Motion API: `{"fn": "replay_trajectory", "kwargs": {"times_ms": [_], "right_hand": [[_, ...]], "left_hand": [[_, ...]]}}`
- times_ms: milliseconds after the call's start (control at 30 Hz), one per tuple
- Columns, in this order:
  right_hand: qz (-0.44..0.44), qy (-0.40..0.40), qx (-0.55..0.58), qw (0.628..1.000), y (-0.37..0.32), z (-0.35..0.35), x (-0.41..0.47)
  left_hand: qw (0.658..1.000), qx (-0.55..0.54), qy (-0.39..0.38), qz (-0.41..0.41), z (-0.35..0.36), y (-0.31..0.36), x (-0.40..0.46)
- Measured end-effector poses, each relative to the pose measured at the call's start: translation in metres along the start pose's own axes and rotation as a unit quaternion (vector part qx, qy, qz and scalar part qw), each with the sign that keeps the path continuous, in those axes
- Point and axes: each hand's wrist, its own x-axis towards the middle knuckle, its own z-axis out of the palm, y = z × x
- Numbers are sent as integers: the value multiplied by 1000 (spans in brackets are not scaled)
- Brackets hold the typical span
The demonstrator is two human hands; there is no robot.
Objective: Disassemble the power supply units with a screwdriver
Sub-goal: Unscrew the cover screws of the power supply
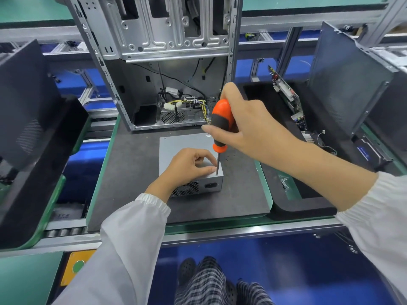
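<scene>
One power supply unit (187, 143) lies flat near the middle of the dark work mat (132, 172), its vented, socketed face turned toward the mat's near edge and its long axis running from that edge toward the far one. The screwdriver (220, 126) stands almost upright over the unit's near right corner, its tip down on the top plate just inside that corner, presumably on a screw, though the screw itself is too small to make out. The right hand (246, 126) comes in from the right and wraps the orange-and-black handle from above, fingers curled round it. The left hand (189, 166) rests on the top plate just left of the shaft, fingers curled, fingertips touching or nearly touching the shaft as if to steady it. The move ahead turns on keeping the shaft in line with the screw, straight down. Beyond the mat's far edge stands an opened computer case (163, 62) with another supply and loose cables inside.
</scene>
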Motion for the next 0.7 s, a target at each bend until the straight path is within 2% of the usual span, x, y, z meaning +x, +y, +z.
{"fn": "replay_trajectory", "kwargs": {"times_ms": [133,267,400,533,633,700], "right_hand": [[13,-8,-34,999,-5,-6,6],[46,-72,-45,995,-3,-17,13],[92,-124,14,988,10,-29,23],[68,-168,62,982,17,-35,32],[54,-246,105,962,17,-42,39],[28,-292,93,951,12,-45,43]], "left_hand": [[1000,-3,-11,2,-1,0,-1],[999,-30,-20,-1,-5,0,0],[996,-79,-49,11,-12,2,1],[985,-151,-77,25,-14,14,3],[978,-195,-63,20,-11,21,5],[978,-199,-63,25,-9,23,5]]}}
